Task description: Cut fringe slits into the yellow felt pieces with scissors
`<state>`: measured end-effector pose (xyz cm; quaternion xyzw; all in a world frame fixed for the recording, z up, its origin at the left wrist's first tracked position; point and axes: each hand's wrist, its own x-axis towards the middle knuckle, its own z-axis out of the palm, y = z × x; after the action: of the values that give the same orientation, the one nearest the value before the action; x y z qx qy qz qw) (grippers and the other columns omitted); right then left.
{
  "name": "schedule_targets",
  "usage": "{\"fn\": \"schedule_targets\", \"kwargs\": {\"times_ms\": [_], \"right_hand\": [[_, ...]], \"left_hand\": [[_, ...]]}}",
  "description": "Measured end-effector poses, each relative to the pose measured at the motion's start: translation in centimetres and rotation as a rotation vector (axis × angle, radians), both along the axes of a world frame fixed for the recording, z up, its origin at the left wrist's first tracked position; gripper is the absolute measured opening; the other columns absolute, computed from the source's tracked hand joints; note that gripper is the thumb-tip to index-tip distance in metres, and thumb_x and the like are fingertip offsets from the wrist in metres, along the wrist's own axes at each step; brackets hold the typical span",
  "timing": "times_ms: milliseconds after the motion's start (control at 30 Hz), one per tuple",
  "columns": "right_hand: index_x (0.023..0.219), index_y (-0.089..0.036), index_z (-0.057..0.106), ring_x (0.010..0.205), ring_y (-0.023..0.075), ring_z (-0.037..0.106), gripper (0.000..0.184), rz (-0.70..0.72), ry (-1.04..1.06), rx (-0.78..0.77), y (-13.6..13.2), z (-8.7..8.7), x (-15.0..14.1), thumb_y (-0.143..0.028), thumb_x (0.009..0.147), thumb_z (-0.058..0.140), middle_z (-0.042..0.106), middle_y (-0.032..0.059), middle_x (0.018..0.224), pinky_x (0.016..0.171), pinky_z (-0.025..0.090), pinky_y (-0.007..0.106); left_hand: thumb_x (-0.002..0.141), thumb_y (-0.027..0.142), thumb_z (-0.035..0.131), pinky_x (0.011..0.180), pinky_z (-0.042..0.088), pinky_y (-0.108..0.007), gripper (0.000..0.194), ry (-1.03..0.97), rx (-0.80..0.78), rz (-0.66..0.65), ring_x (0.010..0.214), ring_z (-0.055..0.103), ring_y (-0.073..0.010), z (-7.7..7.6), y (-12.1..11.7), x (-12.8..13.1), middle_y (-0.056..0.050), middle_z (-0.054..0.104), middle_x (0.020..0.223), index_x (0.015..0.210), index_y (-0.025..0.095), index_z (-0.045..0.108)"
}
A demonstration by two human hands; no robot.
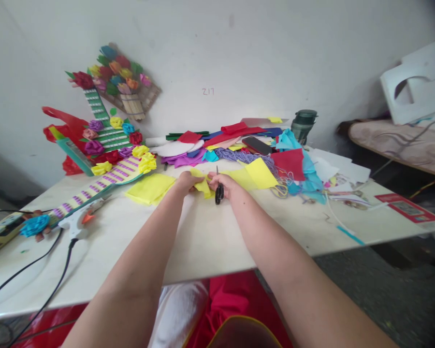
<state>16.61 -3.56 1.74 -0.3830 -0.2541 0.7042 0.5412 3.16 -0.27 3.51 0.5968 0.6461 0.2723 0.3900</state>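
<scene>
My left hand (187, 182) is closed, pinching a small piece of yellow felt (204, 186) over the white table (203, 237). My right hand (224, 183) is closed round the black handles of a pair of scissors (219, 192), its blades pointing up at the yellow piece. A stack of yellow felt squares (150, 188) lies just left of my left hand. A larger yellow sheet (255, 175) lies just right of my right hand.
A heap of coloured felt sheets (239, 140), a phone (257, 145) and a green bottle (303, 125) lie behind my hands. A paper-flower craft (105, 140) leans on the wall at left. A glue gun (80, 222) with cables lies at front left. Papers (348, 183) cover the right side.
</scene>
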Motion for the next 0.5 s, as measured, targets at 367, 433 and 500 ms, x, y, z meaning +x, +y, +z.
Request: {"fn": "schedule_targets", "kwargs": {"times_ms": [367, 433, 500], "right_hand": [[0.095, -0.015, 0.048, 0.068, 0.0118, 0.062, 0.047, 0.011, -0.032, -0.007, -0.2, 0.1, 0.1, 0.003, 0.052, 0.042, 0.060, 0.0022, 0.080, 0.066, 0.052, 0.024], [0.096, -0.015, 0.047, 0.068, 0.0117, 0.062, 0.047, 0.014, -0.026, -0.007, -0.2, 0.2, 0.1, 0.003, 0.052, 0.041, 0.060, 0.0022, 0.079, 0.065, 0.052, 0.024], [0.095, -0.015, 0.047, 0.068, 0.0115, 0.062, 0.048, 0.016, -0.026, -0.005, -0.2, 0.2, 0.0, 0.003, 0.052, 0.041, 0.059, 0.0021, 0.079, 0.064, 0.052, 0.023]], "left_hand": [[0.055, 0.034, 0.073, 0.044, 0.041, -0.022, 0.045, 0.381, 0.018, -0.059, 0.058, 0.059, -0.0171, 1.4, -0.8, 0.4, -0.008, 0.063, 0.074, 0.089, 0.010, 0.056], [0.055, 0.033, 0.073, 0.045, 0.042, -0.022, 0.046, 0.417, 0.012, -0.054, 0.063, 0.061, -0.0184, 1.5, -0.9, 0.7, -0.011, 0.064, 0.083, 0.091, 0.009, 0.056], [0.057, 0.031, 0.072, 0.046, 0.044, -0.022, 0.045, 0.399, -0.004, -0.066, 0.066, 0.061, -0.0181, 1.4, -0.9, 0.8, -0.012, 0.064, 0.088, 0.092, 0.009, 0.056]]}}
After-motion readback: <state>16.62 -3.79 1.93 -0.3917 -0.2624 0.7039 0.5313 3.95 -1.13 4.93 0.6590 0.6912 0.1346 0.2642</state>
